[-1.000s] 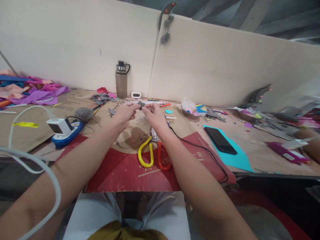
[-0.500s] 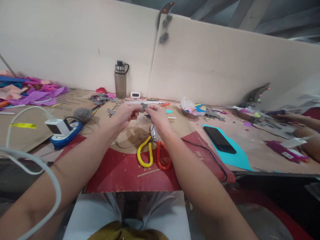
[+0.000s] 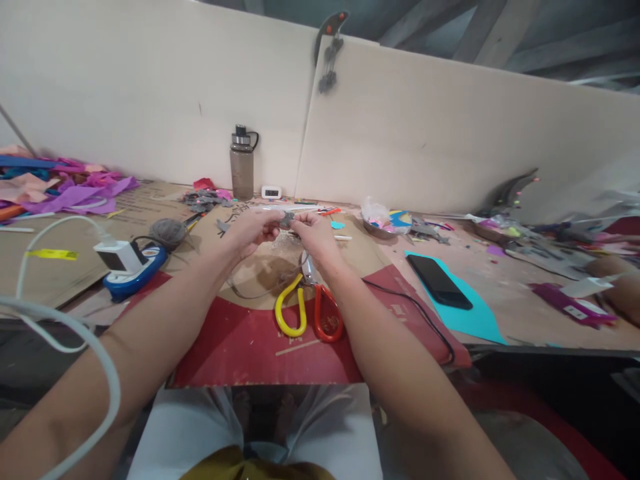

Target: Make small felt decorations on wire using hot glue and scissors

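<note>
Between my fingertips, above the cardboard, I hold a small grey felt-like piece (image 3: 287,220); its exact shape is too small to make out. My left hand (image 3: 256,230) pinches it from one side, and my right hand (image 3: 311,233) pinches it from the other. A thin grey yarn strand (image 3: 250,293) lies in a loop on the cardboard under my hands. Scissors (image 3: 291,313) with one yellow and one red handle rest below my right wrist, their blades partly hidden by it. A ball of grey yarn (image 3: 168,232) sits left of my left hand.
A bottle (image 3: 243,167) and a small white clock (image 3: 271,193) stand by the back board. To the left are a blue power socket (image 3: 134,275) and coloured scraps (image 3: 75,190). A phone (image 3: 439,281) lies on turquoise felt (image 3: 475,327). A co-worker's arm (image 3: 620,287) is at far right.
My hands stay together on the grey piece, with only slight finger movement. The view shifts slightly. At far right, the co-worker's hand has pulled back out of sight.
</note>
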A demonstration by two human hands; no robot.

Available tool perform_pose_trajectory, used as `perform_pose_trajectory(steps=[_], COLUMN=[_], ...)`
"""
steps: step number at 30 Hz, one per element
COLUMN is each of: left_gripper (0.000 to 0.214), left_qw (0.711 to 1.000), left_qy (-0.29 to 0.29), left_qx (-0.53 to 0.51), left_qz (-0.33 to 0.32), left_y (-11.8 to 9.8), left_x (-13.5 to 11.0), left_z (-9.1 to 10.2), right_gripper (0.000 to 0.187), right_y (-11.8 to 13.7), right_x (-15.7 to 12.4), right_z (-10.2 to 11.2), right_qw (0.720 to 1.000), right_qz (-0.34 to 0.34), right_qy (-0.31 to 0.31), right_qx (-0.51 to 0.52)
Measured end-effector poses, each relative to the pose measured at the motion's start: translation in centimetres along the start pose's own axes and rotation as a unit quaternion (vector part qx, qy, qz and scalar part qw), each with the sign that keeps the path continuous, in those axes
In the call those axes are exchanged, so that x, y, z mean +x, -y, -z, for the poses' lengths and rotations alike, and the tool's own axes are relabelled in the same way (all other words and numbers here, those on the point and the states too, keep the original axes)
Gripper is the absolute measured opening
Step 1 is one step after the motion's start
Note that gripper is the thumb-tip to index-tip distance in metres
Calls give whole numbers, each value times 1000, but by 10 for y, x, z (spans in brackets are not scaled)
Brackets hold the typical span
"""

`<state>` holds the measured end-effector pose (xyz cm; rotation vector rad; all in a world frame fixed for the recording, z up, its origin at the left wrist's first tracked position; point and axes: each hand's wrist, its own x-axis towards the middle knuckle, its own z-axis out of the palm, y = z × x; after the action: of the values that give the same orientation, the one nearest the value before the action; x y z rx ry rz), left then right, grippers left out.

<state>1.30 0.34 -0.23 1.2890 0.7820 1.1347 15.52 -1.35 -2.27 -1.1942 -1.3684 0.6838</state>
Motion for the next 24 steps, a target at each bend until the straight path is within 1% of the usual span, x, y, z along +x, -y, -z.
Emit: perform_pose_trajectory(steps=[2,3,5,8,10,13,15,18,19,21,24], left_gripper=[12,12,10,16,16,10,14,15,15,17,17], left_qw=[1000,1000,999,994,995,998,996,992,991,988,977], left_qy=[17,19,10,-6,-1,24,45,50,46,12,-75], left_qx=[-10,2,50,107,100,53,52,110,125,152,191], left_qz=[17,14,-9,-36,-23,32,52,32,21,-7,-56], left_y=[-2,-1,2,7,7,1,-2,-1,1,4,6], left_x=[0,0,3,6,5,2,0,2,3,7,14], left_z=[2,3,6,8,8,8,10,15,17,21,31], right_gripper=[16,17,17,15,13,10,9,11,14,21,24], right_y=[-1,-1,-1,0,2,4,4,-1,-2,-5,-7], right_x=[1,1,2,1,-1,-4,-4,-2,0,2,2], right_z=[2,3,2,1,0,1,1,-2,-3,-4,-4], right_qw=[1000,1000,1000,1000,999,999,999,999,999,999,998], right_qz=[-14,-16,-11,0,1,-13,-17,-13,-12,-9,5], right_qy=[4,8,18,27,32,29,29,41,45,49,59], right_qx=[6,8,4,-6,-9,-4,1,4,6,10,5])
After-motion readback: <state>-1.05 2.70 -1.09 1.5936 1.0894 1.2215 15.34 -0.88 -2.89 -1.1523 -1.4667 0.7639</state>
